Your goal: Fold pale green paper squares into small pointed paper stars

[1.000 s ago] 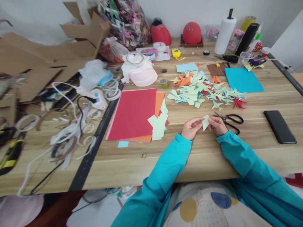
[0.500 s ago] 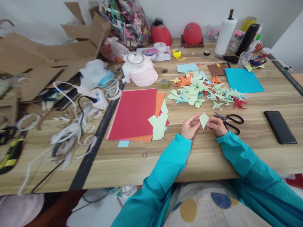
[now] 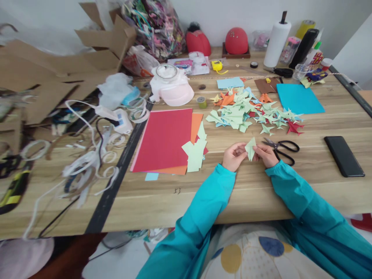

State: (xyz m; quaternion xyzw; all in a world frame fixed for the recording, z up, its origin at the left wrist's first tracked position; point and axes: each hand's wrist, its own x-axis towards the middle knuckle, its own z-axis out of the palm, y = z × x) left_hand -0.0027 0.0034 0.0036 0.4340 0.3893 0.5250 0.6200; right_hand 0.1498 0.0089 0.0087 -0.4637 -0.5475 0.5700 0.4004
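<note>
At the lower right of centre, a person in teal sleeves (image 3: pixel 207 201) works at a wood-grain surface (image 3: pixel 139 209). Between the two hands is a small piece of paper (image 3: pixel 250 149), pale green and folded to a point at top and bottom, held up just above the surface. The left hand (image 3: pixel 234 157) pinches its left edge between thumb and fingers; the right hand (image 3: pixel 266 155) grips its right side the same way. Just beside the right hand lie black-handled scissors (image 3: pixel 275 146), blades parted slightly, and a dark phone (image 3: pixel 344 156) rests farther toward the right edge. Above the hands, right of the frame's centre, spreads a loose pile of folded paper shapes (image 3: pixel 240 110), mostly pale green with some orange, red and blue. A bright blue sheet (image 3: pixel 300 99) lies at its right. Left of the hands, pale green strips (image 3: pixel 195 158) overlap the edge of a large red sheet (image 3: pixel 162 141). A cardboard box (image 3: pixel 95 60) stands open, upper left, beside a clear bag of colourful scraps (image 3: pixel 158 33).
</note>
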